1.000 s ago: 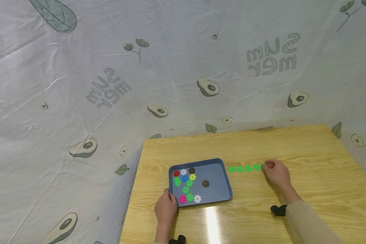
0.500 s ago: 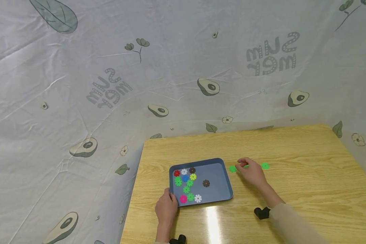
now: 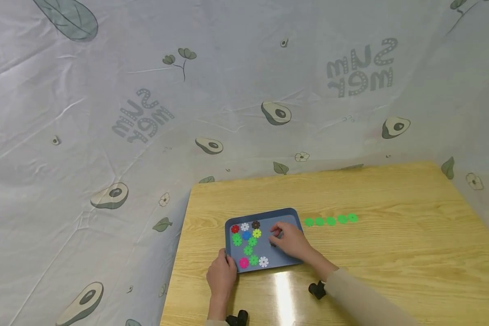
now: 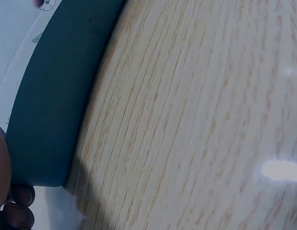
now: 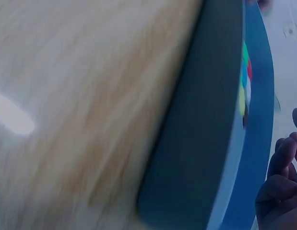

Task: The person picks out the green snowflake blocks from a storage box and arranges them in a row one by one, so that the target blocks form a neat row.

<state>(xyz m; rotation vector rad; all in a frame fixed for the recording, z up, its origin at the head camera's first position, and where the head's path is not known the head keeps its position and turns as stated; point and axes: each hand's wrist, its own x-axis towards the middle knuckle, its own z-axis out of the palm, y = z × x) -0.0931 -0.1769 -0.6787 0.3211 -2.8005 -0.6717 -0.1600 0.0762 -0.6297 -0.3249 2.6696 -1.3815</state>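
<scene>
A blue-grey tray (image 3: 265, 269) lies on the table, and my left hand (image 3: 222, 275) grips its near left corner. In the left wrist view, parts of that hand (image 4: 18, 208) show at the tray's corner (image 4: 47, 120). My right hand (image 3: 291, 240) is over the tray's right half with its fingers bent. Below its fingertips, a brown notched disc (image 3: 272, 244) is partly hidden. The right wrist view shows the hand (image 5: 282, 187) above the tray wall (image 5: 196, 124), nothing visible between thumb and fingers. Red, white, blue, yellow, pink and green discs (image 3: 248, 250) fill the tray's left side.
Several green notched discs (image 3: 331, 221) form a row on the wooden table (image 3: 391, 253), to the right of the tray. A pale printed cloth (image 3: 236, 90) hangs behind the table's back edge. Light glares off the tabletop in front of the tray.
My right hand has moved left, from the far end of the green row, along it, to over the brown disc in the tray. My left hand stays on the tray.
</scene>
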